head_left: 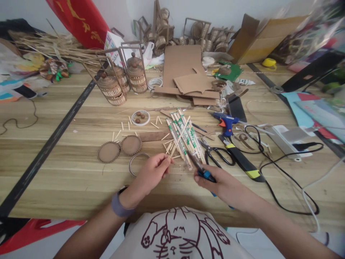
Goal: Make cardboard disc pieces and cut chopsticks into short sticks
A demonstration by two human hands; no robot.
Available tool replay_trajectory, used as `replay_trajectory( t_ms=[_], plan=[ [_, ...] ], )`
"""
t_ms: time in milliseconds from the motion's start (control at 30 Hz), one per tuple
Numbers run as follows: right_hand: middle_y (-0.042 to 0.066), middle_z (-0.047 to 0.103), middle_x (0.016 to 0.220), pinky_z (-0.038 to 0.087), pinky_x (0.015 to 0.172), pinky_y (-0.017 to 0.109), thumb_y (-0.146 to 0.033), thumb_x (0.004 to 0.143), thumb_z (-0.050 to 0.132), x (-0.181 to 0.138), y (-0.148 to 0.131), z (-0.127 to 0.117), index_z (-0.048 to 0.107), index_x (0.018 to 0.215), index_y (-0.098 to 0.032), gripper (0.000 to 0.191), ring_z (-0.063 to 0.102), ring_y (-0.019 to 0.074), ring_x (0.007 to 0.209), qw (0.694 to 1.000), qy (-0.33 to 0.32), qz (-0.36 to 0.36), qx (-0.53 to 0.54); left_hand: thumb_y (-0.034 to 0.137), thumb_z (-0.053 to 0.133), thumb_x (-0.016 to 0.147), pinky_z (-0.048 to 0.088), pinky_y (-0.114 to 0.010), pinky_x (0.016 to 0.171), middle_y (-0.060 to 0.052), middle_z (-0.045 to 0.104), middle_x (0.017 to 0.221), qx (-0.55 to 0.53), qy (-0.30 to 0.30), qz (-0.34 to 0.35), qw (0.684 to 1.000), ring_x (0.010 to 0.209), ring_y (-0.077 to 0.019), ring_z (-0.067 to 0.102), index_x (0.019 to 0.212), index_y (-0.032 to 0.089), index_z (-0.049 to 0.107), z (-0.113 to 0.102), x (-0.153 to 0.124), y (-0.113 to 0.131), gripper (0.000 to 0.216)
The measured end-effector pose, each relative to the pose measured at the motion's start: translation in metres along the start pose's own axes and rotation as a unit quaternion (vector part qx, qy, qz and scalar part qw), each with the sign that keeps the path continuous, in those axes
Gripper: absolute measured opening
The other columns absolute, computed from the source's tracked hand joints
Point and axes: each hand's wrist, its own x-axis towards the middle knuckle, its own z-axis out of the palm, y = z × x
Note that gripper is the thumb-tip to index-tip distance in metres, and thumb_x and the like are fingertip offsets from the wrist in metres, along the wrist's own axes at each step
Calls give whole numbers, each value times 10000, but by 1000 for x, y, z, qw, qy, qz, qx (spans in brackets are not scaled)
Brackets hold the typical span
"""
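Observation:
My left hand (155, 169) is closed, with thumb and fingertips pinching the lower end of a thin wooden chopstick (180, 137), which slants up and away to the right. My right hand (219, 183) grips blue-handled pliers (198, 165), their dark jaws pointing up and left. Those jaws are near the wrapped chopsticks (185, 135), a pile in clear green-printed sleeves; I cannot tell whether they touch. Short cut stick pieces (167, 147) are scattered by the pile. A cardboard ring (134, 163) lies just beyond my left hand, near two round cardboard discs with ridged rims (131, 144).
Black-handled scissors (222, 156), a black-yellow cutter (244, 163) and a blue glue gun (228, 122) lie to the right, beside cords and a power strip (287, 142). Lidded stick baskets (137, 73) stand back left. Brown cardboard (183, 63) is behind, and a tape ring (140, 125) encircles brown beads.

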Motion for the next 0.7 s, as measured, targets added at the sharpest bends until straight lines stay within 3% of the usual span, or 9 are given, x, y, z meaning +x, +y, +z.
replay_trajectory(
  t_ms=[67, 167, 233, 267, 433, 700],
  plan=[
    [17, 586, 706, 449, 619, 279, -384, 905, 466, -1, -2, 2, 539, 767, -217, 229, 543, 169, 668, 994, 86, -51, -47, 387, 410, 918, 326, -239, 535, 46, 482, 608, 70, 3, 8, 997, 541, -117, 439, 851, 178, 579, -2, 0, -1, 276],
    [114, 632, 1064, 482, 819, 346, -311, 919, 471, 8, -1, 10, 578, 955, -203, 156, 600, 242, 1008, 952, 218, -176, -120, 363, 393, 938, 344, -255, 581, 37, 505, 605, 144, -25, 33, 989, 575, -137, 476, 814, 184, 574, 2, 0, -2, 282],
    [157, 552, 1285, 463, 904, 379, -276, 921, 482, 19, 3, 16, 572, 1052, -188, 181, 531, 279, 1195, 928, 255, -214, -168, 350, 383, 949, 354, -264, 613, 21, 541, 631, 175, -40, 50, 982, 616, -153, 512, 781, 190, 563, 6, -1, -3, 294],
    [162, 549, 1295, 467, 895, 382, -271, 924, 487, 24, 6, 19, 570, 1057, -182, 180, 538, 285, 1191, 924, 255, -215, -189, 347, 379, 953, 358, -268, 629, 10, 565, 655, 188, -44, 56, 980, 643, -162, 532, 773, 193, 560, 8, -2, -4, 298],
    [109, 635, 942, 465, 701, 354, -292, 924, 504, 38, 17, 28, 589, 979, -165, 163, 624, 262, 825, 911, 229, -167, -301, 340, 384, 957, 343, -293, 637, -53, 652, 778, 273, -17, 84, 958, 721, -214, 588, 802, 201, 571, 11, 0, -10, 280],
    [83, 609, 847, 380, 601, 313, -322, 909, 521, 40, 13, 45, 582, 856, -186, 159, 608, 237, 716, 881, 275, -87, -374, 344, 361, 958, 357, -333, 649, -106, 654, 749, 366, 43, 95, 925, 688, -257, 606, 773, 207, 569, 19, 6, -19, 310]
  ],
)
